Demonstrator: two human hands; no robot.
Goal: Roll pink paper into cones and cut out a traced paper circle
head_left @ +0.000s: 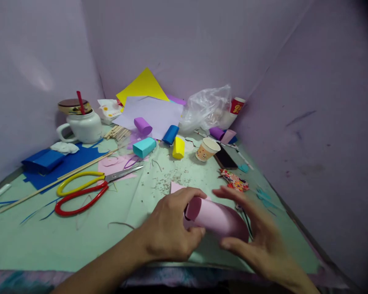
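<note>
A pink paper tube (219,218), curled with its left end open, is held just above the front of the table. My left hand (171,228) is closed on its left end, fingers on top and thumb below. Around the right end, my right hand (260,237) curves with thumb and fingers wide apart; it is slightly blurred, and whether the thumb touches the paper I cannot tell. A flat pink paper piece (177,187) shows behind the left hand. Scissors (106,179) with one yellow and one red handle lie to the left, blades partly apart.
Behind stand short rolls in purple (143,126), turquoise (144,147), blue (171,134) and yellow (178,148) paper. A paper cup (207,150) tilts near a phone (225,157). A white mug (85,126), wooden sticks (118,133) and a plastic bag (207,108) are farther back.
</note>
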